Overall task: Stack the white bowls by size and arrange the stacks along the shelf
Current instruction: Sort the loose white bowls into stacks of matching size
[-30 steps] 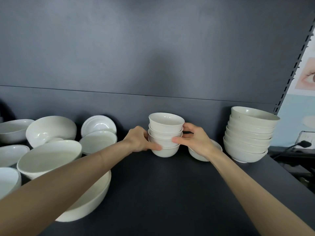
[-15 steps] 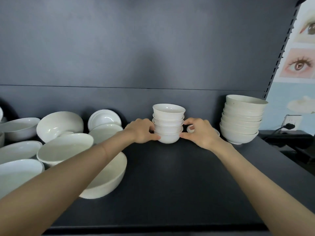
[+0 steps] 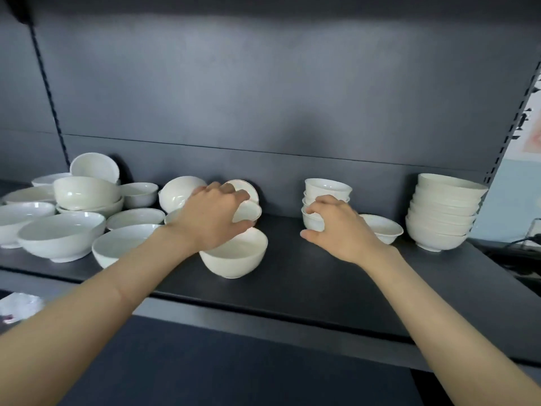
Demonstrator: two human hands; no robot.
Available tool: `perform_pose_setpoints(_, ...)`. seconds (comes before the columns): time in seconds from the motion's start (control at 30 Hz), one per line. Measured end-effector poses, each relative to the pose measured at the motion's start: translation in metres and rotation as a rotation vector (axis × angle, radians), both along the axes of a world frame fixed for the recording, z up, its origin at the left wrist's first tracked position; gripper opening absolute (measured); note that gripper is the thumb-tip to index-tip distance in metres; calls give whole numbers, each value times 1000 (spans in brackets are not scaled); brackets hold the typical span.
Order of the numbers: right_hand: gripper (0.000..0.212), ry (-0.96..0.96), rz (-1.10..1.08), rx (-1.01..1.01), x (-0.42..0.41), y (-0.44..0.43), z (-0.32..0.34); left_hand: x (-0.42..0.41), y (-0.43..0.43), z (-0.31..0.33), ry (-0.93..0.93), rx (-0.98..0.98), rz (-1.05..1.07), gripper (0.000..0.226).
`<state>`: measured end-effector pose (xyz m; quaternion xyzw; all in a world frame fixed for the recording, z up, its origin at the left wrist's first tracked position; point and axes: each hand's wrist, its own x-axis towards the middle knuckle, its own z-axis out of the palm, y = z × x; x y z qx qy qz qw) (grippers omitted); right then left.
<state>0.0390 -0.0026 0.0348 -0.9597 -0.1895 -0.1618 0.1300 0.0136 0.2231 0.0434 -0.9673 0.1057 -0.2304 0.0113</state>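
On the dark shelf stands a stack of small white bowls. My right hand lies against its front, curled fingertips touching the lowest bowl and the thumb apart near the shelf. My left hand is further left, fingers and thumb closed around a small shallow bowl. Behind it a small dish leans on the back wall. A deeper bowl sits just under my left hand. At the far right rises a tall stack of medium bowls.
A single shallow bowl sits between the small stack and the tall stack. Several loose bowls of mixed sizes crowd the left half of the shelf. A slotted upright bounds the shelf on the right.
My left hand has left the small stack and moved left onto the shallow bowl. My right hand stays at the stack. The view has pulled back and swung left.
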Motion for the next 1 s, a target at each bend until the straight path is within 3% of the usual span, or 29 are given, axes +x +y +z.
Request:
perform_pose_setpoints(0.2, 57, 101, 156, 90, -25, 45, -23, -59, 58, -25, -6, -151, 126, 53)
perform_pose_setpoints(0.37, 65, 136, 156, 104, -35, 71, -35, -76, 96, -49, -53, -212, 179, 55)
perform_pose_setpoints(0.5, 80, 187, 120, 136, -42, 93, -46, -76, 127, -74, -29, -320, 220, 69)
perform_pose_setpoints(0.67, 87, 191, 1, 249, -42, 114, -58, -65, 162, -92, -46, -489, 147, 84)
perform_pose_setpoints(1.0, 96, 202, -164, 333, -36, 141, -69, -52, 181, -106, 142, -937, -54, 107)
